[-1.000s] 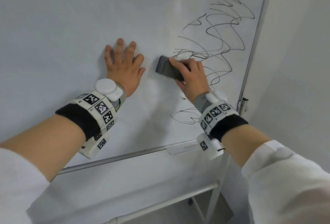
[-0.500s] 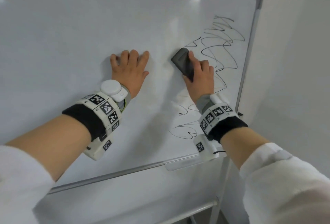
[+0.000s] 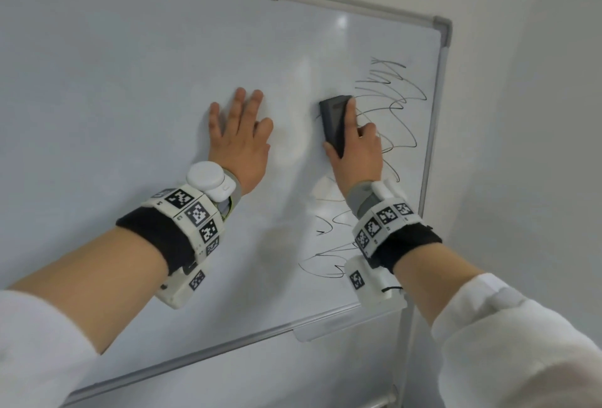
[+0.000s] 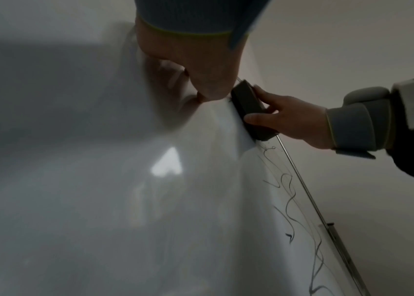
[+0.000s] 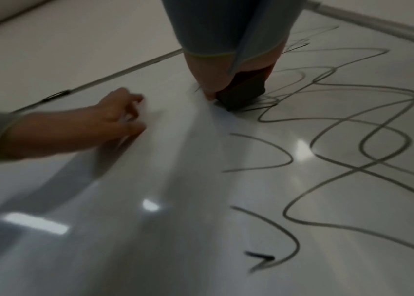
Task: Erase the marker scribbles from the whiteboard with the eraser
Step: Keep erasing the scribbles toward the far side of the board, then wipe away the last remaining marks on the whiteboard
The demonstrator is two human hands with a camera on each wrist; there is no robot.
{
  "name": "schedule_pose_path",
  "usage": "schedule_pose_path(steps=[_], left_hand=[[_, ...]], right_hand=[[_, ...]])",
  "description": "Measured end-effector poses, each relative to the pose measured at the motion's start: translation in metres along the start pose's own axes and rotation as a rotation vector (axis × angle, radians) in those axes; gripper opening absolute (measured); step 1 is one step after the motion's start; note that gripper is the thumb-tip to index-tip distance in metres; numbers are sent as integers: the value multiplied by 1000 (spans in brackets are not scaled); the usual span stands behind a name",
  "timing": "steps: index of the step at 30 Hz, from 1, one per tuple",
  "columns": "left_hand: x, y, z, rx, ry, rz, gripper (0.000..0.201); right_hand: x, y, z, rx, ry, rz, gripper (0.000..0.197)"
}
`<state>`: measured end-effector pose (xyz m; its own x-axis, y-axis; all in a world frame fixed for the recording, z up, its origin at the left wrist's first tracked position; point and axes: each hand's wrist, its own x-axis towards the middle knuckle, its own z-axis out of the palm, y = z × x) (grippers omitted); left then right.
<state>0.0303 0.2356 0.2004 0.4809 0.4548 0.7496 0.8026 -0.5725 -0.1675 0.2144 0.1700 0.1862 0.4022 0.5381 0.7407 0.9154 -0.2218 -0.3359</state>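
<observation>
Right grip (image 3: 353, 150) clamps eraser (image 3: 334, 121) at edge of scribbles (image 3: 395, 114); left grip (image 3: 239, 144) flat, fingers straight, on whiteboard (image 3: 130, 82). Narrow strokes risk leaving lower loops unerased.

Head camera looks down at the whiteboard (image 3: 130, 82) — wrist cameras skim it closely.

A plain white wall (image 3: 527, 114) fills the right side and runs along the top, far behind everything. It is smooth and bare, with soft, even light on it and a little grey shade low on the right. Low down near the right, a thin metal leg (image 3: 407, 352) of a stand goes down and meets a pale bar (image 3: 374, 404).
</observation>
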Motion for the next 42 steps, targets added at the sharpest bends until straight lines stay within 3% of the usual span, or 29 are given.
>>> schedule_pose_path(steps=[3,5,9,11,13,16,18,24,26,31,33,36,38,40,42], left_hand=[[4,-1,-8,15,-55,-15,35],[6,-1,-12,33,-100,-13,50],[12,-2,-18,35,-74,-25,63],[16,1,-19,35,-68,-36,63],[19,5,-19,51,-76,-45,63],[24,12,-19,66,-60,-51,60],[26,14,-21,86,-35,-55,58],[35,15,-17,55,-56,-10,55],[37,16,-15,66,-60,7,55],[45,29,-17,10,-50,-33,48],[47,31,-16,-6,-47,-48,47],[48,32,-12,-16,-45,-55,52],[48,34,-9,-18,-51,-56,57],[50,37,-7,-15,-58,-64,59],[49,38,-6,-14,-63,-76,60]], right_hand=[[-7,-13,5,-47,-23,-208,76],[2,-6,-2,-75,-34,-231,76],[35,15,-18,-37,9,89,77],[41,11,-20,-49,19,165,78],[35,-2,-18,-40,0,82,79],[19,-16,-11,-72,-29,-195,77],[23,-10,-13,-117,-37,-266,75],[58,36,-29,-92,11,157,77],[54,25,-25,-103,11,114,77],[47,10,-19,-128,22,-216,73],[61,26,-24,-117,42,-165,73],[87,51,-34,-30,93,83,74],[93,54,-35,-45,120,166,73],[90,44,-30,-49,125,140,73],[78,28,-21,-41,128,-6,72]])
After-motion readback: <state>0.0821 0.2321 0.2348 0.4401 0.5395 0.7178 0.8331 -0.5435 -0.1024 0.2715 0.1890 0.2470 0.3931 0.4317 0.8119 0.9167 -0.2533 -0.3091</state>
